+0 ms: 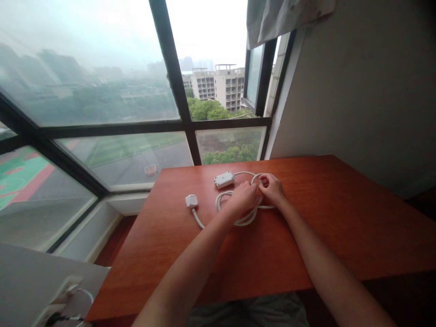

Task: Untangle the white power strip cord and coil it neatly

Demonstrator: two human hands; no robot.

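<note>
A white power cord [245, 221] lies in loose loops on the reddish-brown table. One end carries a white plug [191, 201], lying to the left of the coil. A small white box [224, 180] is joined to the cord just behind the loops. My left hand [245, 196] reaches over the coil, its fingers closed at the cord. Beside it on the right, my right hand [271, 187] pinches the cord at the coil's upper right edge. The fingertips of both hands are close together, and the left palm hides part of the loops.
The wooden table [327, 213] runs up to the window [190, 122] at the back. A pale wall [350, 91] stands on the right. Low at the left, a wall socket [70, 290] has cables plugged in. A grey curtain [282, 18] hangs above.
</note>
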